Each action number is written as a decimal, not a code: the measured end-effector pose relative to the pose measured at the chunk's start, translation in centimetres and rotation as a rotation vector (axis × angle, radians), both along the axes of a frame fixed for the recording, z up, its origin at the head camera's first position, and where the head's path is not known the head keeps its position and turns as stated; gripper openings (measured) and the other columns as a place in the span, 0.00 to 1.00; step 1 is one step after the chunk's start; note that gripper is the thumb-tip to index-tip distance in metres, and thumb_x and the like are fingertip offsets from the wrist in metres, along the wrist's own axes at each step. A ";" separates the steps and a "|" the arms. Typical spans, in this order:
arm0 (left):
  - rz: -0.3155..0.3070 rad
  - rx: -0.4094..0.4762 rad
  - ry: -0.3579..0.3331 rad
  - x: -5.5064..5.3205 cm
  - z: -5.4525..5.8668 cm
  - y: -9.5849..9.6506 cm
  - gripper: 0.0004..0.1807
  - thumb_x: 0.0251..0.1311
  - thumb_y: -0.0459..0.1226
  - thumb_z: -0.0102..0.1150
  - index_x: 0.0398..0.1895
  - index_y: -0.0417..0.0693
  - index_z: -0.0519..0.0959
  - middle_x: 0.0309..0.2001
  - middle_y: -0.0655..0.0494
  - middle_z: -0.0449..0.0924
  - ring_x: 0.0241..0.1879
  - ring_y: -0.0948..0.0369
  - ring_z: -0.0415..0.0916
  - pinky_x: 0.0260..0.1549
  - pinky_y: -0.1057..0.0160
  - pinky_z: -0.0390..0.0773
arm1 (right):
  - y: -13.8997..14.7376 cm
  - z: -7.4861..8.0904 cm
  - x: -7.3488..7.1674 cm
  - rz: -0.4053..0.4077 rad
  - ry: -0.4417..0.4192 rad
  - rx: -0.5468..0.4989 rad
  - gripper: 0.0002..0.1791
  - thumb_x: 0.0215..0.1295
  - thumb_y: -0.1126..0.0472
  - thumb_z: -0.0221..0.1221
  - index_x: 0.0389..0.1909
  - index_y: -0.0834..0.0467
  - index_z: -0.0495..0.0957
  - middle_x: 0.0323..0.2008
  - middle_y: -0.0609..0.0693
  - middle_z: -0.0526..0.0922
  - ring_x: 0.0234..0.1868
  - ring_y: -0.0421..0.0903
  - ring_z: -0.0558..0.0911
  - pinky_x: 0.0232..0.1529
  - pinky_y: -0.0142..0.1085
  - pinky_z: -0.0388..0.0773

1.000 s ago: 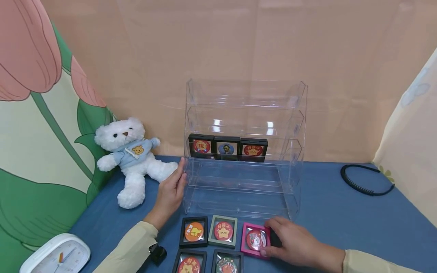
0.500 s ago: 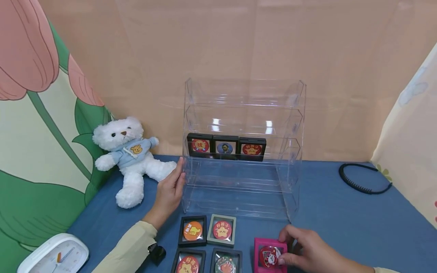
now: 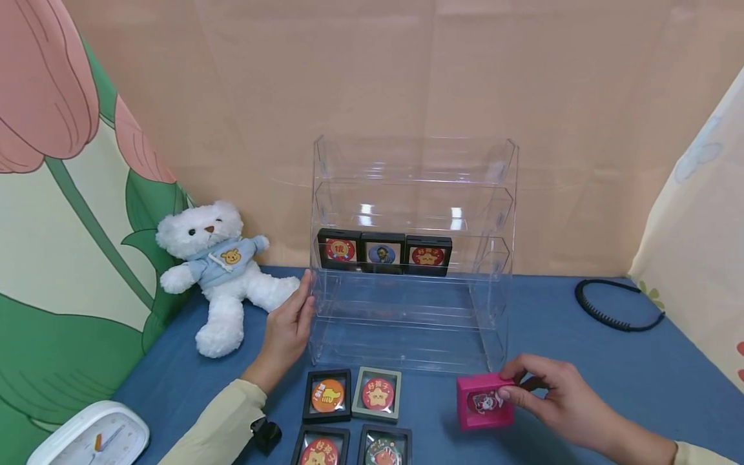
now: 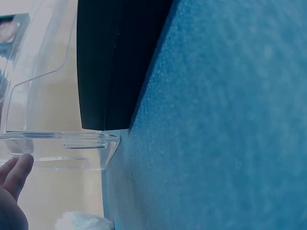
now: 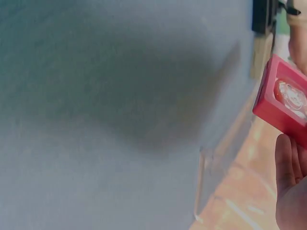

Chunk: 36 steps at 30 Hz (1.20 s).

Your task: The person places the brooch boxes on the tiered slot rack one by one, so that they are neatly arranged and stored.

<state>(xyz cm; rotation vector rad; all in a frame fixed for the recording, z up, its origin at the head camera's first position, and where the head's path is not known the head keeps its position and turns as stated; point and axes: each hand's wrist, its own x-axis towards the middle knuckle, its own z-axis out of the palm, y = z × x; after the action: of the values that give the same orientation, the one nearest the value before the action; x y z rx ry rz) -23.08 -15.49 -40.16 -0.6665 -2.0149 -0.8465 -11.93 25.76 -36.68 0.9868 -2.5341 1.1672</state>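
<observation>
My right hand [image 3: 555,394] pinches a pink framed badge case [image 3: 484,420] by its right side, held up off the blue cloth with its round badge facing me. The same pink case [image 5: 273,108] shows at the right edge of the right wrist view. With straight fingers, my left hand [image 3: 287,329] rests against the left side of a clear tiered display rack [image 3: 407,326]. Three black badge cases [image 3: 382,253] stand side by side on a middle tier. In front of the rack lie a grey-green case [image 3: 376,415] and several black cases [image 3: 327,416].
Left of the rack sits a white teddy bear [image 3: 223,278] in a blue hoodie. A white clock [image 3: 90,436] is at the front left. On the right, a black coiled band [image 3: 616,318] lies on the blue cloth [image 3: 569,336].
My right hand has lifted the pink case from beside the grey-green one and carried it to the right, tilting it more upright. My left hand stays at the rack's side.
</observation>
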 end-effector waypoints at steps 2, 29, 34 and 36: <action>-0.003 0.002 -0.002 0.0 0.0 0.0 0.33 0.58 0.20 0.56 0.68 0.38 0.63 0.62 0.46 0.69 0.48 0.52 0.78 0.42 0.58 0.77 | 0.4 0.4 -0.1 -0.049 0.035 0.006 0.14 0.56 0.66 0.66 0.38 0.46 0.76 0.35 0.40 0.81 0.32 0.39 0.81 0.27 0.34 0.81; -0.013 0.007 0.020 0.1 0.1 0.1 0.32 0.56 0.20 0.57 0.66 0.35 0.65 0.61 0.46 0.71 0.49 0.52 0.78 0.41 0.58 0.77 | 2.5 6.6 -3.2 -0.340 0.377 0.075 0.19 0.44 0.74 0.71 0.38 0.58 0.78 0.34 0.46 0.81 0.34 0.31 0.78 0.33 0.18 0.74; -0.011 0.005 0.028 0.1 0.1 0.0 0.31 0.56 0.20 0.57 0.66 0.34 0.65 0.60 0.45 0.71 0.49 0.52 0.78 0.42 0.57 0.77 | 2.6 7.8 -4.0 -0.360 0.444 0.088 0.20 0.43 0.75 0.71 0.38 0.60 0.77 0.34 0.48 0.82 0.34 0.26 0.76 0.34 0.17 0.73; -0.010 0.003 0.022 0.1 0.0 0.0 0.32 0.57 0.20 0.57 0.66 0.35 0.64 0.60 0.45 0.71 0.50 0.52 0.77 0.43 0.57 0.76 | 2.6 8.2 -4.3 -0.361 0.462 0.094 0.21 0.42 0.76 0.71 0.38 0.61 0.77 0.34 0.48 0.83 0.34 0.25 0.76 0.33 0.17 0.73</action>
<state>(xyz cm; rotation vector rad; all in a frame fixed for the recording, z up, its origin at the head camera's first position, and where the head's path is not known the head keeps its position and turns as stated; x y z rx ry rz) -22.95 -15.48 -40.12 -0.6827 -1.9914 -0.8443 -16.20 28.34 -28.45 0.6770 -2.2750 0.6373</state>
